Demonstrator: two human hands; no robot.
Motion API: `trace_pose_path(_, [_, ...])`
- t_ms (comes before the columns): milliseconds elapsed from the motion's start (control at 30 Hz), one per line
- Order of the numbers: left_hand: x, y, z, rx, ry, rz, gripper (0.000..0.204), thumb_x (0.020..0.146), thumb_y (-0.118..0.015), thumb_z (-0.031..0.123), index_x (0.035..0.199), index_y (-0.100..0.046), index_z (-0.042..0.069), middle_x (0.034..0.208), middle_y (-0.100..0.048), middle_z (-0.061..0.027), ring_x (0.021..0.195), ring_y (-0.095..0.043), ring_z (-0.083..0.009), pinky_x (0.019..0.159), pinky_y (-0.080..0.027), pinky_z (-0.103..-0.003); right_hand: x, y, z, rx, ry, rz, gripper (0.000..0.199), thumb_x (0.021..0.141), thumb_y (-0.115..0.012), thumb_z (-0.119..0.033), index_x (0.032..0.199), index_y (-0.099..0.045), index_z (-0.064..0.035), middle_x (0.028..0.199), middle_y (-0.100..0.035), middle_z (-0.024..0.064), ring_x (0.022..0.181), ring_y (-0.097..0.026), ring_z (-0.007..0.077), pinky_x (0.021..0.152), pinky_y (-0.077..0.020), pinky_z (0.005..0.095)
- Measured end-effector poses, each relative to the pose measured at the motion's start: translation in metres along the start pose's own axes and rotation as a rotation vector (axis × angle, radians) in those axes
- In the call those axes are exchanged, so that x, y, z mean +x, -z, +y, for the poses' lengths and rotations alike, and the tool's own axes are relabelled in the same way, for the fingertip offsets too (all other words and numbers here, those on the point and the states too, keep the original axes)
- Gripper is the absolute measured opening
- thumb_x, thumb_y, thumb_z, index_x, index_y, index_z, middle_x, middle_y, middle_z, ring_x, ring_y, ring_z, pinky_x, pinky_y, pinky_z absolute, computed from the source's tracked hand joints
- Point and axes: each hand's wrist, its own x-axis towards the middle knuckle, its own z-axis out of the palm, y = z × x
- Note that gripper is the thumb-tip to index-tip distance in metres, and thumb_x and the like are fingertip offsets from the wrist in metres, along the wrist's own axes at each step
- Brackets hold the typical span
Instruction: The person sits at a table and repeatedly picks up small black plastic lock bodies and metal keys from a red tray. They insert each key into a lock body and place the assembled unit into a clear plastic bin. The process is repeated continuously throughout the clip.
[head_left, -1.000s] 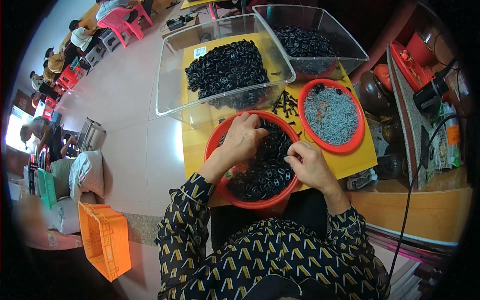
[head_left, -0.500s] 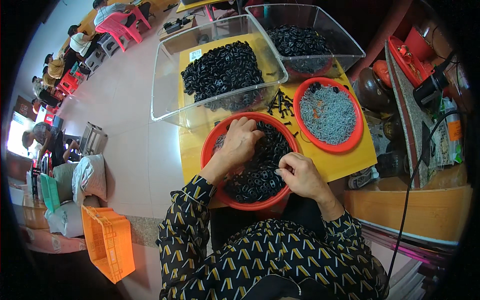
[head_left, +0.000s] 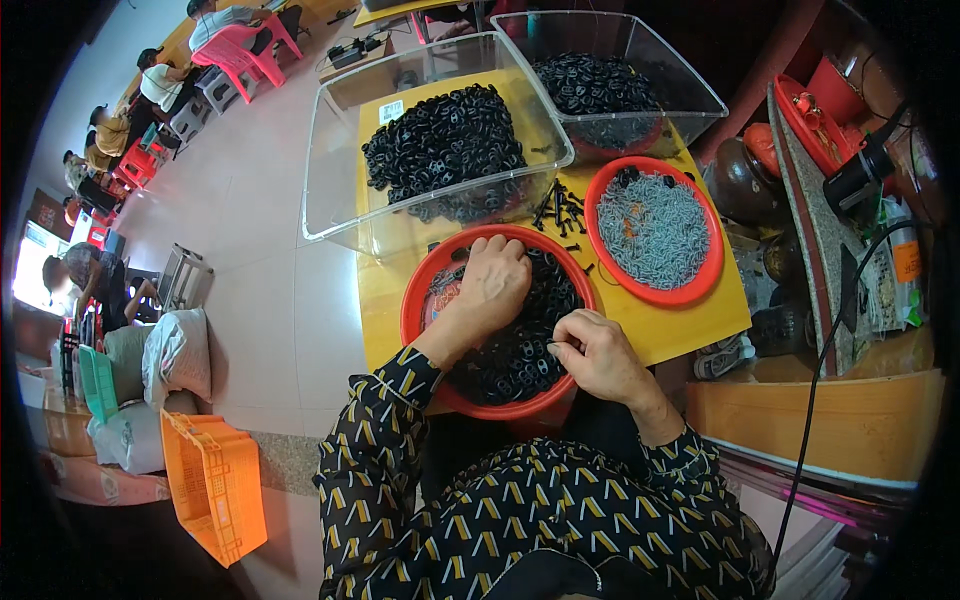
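Black oval parts (head_left: 515, 375), too many to count, fill one red basin (head_left: 497, 411) at the center of the frame, head view. Small holes visible in several of them.

Hands: 2, both at this basin. Left hand (head_left: 497, 280) lies over its upper-left half, fingers bent down among the parts; fingertips hidden, so cannot tell whether its grip grasps one. Right hand (head_left: 597, 355) is at the basin's lower-right rim, thumb and forefinger drawn close together; cannot tell whether its grip has a part between them.

Counter (head_left: 690, 335): 1, yellow, under the containers. Clear bins: 2. First bin (head_left: 440, 199), top center, contains one heap of similar black parts (head_left: 445, 150) and one white label. Second bin (head_left: 690, 117), right of it toward the upper edge, contains another dark heap (head_left: 600, 85).

Red tray (head_left: 660, 296): 1, right of center, apart from the basin, loaded with silver screws (head_left: 660, 240), not countable. Black bolts (head_left: 562, 208): several, overlapping, exact count uncertain, loose between the first bin and the tray.

Orange crate (head_left: 205, 440): 1, lower left. Pink chair (head_left: 238, 50): 1, upper left, occupied by one person.
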Motion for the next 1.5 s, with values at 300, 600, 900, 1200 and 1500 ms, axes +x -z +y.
trace_pose_path(300, [-0.022, 0.007, -0.002, 0.038, 0.008, 0.086, 0.011, 0.068, -0.054, 0.010, 0.077, -0.059, 0.008, 0.076, -0.049, -0.0078, 0.078, -0.048, -0.0238, 0.066, -0.034, -0.036, -0.003, 0.000, 0.001, 0.134, -0.212, -0.007, 0.013, 0.071, -0.062, -0.003, 0.072, -0.049, 0.0005, 0.066, -0.051, 0.0114, 0.063, -0.053, 0.0254, 0.058, -0.0415, 0.0341])
trace_pose_path(600, [-0.018, 0.007, -0.015, -0.179, 0.008, 0.031, 0.013, 0.064, -0.057, 0.006, 0.076, -0.062, 0.008, 0.073, -0.057, -0.0079, 0.077, -0.053, -0.0250, 0.070, -0.041, -0.035, -0.003, -0.003, 0.003, 0.126, -0.170, 0.026, 0.012, 0.074, -0.062, -0.002, 0.072, -0.050, -0.0007, 0.061, -0.048, 0.0013, 0.051, -0.045, 0.0055, 0.046, -0.0367, 0.0218])
trace_pose_path(900, [0.004, 0.004, -0.008, -0.010, -0.068, -0.162, 0.007, 0.063, -0.057, 0.008, 0.064, -0.062, 0.003, 0.067, -0.061, -0.0113, 0.067, -0.060, -0.0249, 0.063, -0.045, -0.035, -0.004, 0.002, -0.001, 0.130, -0.218, -0.023, 0.013, 0.071, -0.062, -0.004, 0.072, -0.049, -0.0001, 0.065, -0.052, 0.0109, 0.063, -0.053, 0.0250, 0.059, -0.0417, 0.0340])
trace_pose_path(1200, [0.009, 0.012, -0.010, -0.055, -0.029, -0.251, 0.006, 0.063, -0.058, 0.007, 0.062, -0.063, 0.003, 0.063, -0.060, -0.0155, 0.062, -0.062, -0.0279, 0.055, -0.049, -0.037, -0.006, 0.006, 0.000, 0.130, -0.220, -0.014, 0.013, 0.071, -0.062, -0.005, 0.071, -0.050, -0.0007, 0.065, -0.052, 0.0109, 0.064, -0.054, 0.0258, 0.059, -0.0417, 0.0350])
trace_pose_path(1500, [0.010, 0.007, 0.005, 0.042, -0.010, -0.232, 0.010, 0.063, -0.057, 0.008, 0.069, -0.063, 0.003, 0.072, -0.061, -0.0129, 0.071, -0.060, -0.0267, 0.062, -0.047, -0.037, -0.009, 0.007, 0.001, 0.120, -0.226, -0.021, 0.013, 0.071, -0.062, -0.005, 0.071, -0.050, -0.0002, 0.064, -0.051, 0.0109, 0.062, -0.053, 0.0242, 0.057, -0.0415, 0.0339])
